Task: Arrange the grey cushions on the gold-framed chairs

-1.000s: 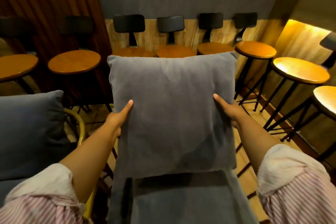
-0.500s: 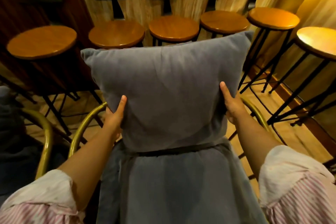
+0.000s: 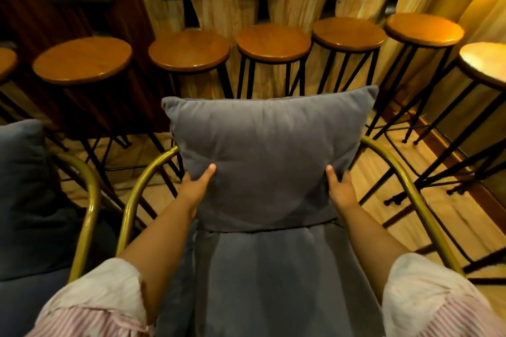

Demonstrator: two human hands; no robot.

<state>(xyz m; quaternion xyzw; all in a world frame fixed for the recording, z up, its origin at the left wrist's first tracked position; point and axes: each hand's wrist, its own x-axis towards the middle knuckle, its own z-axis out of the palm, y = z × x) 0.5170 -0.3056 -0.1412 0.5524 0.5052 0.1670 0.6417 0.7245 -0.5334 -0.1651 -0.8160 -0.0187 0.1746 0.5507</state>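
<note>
Both arms extended forward. Left hand (image 3: 195, 188) and right hand (image 3: 341, 190) grip the lower side edges of the cushion (image 3: 267, 156), thumbs in front, fingers hidden behind. Cushion upright against the chair (image 3: 394, 169) back, on its seat.

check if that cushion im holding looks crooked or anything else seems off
Slightly. The grey cushion, gripped by the left hand and right hand, stands on the gold-framed chair tilted, its right top corner higher than the left. Nothing looks spilled or damaged.
</note>
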